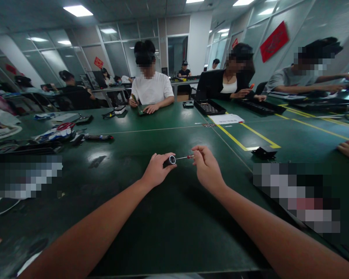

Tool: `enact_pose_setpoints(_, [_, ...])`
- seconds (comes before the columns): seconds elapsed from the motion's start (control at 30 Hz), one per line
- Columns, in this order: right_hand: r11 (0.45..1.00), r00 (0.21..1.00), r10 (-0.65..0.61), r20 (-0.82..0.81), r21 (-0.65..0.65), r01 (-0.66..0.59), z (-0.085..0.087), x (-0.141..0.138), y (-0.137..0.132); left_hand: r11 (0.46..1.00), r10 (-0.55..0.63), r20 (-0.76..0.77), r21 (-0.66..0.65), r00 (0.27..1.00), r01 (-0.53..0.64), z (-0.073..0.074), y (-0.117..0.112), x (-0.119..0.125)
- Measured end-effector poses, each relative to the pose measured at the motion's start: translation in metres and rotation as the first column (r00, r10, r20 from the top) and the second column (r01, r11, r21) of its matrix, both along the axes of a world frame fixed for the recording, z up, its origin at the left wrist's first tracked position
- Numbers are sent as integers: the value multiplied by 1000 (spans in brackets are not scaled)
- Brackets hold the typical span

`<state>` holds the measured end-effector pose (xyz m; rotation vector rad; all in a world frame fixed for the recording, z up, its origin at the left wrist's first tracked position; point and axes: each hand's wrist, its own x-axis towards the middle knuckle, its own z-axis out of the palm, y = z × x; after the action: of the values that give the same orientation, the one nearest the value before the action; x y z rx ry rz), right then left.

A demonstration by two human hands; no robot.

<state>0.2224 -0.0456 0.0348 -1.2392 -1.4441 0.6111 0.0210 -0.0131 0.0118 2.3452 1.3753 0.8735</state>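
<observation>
My left hand is closed around a short black cylinder with a pale ring at its open end, facing right. Between thumb and fingers of my right hand is a thin screwdriver with a reddish handle. Its shaft points left, and the tip meets or lies just at the ringed end; whether it goes inside I cannot tell. Both hands are above the green table, near its middle. The cylinder's far part is hidden by my left fingers.
Left lie a dark pen-like tool and a pile of tools and cables. A small black part sits at right, near yellow tape lines. Across the table are a black tray, a paper sheet and several co-workers.
</observation>
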Motion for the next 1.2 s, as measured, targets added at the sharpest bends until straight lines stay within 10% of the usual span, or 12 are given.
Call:
enact_pose_setpoints(0.7, [999,997,24,74,-36,-21,2,3,3,1000,7,-36,-12,999,-7,-4,0,-1])
enact_pose_setpoints(0.97, [995,969,68,-237,-49,-81,-10,2,14,1000,14,-57,9,998,-14,1,-4,-1])
enact_pose_setpoints(1.2, [943,741,-99,-664,-299,-143,-9,7,24,996,-19,-173,87,985,35,7,0,-5])
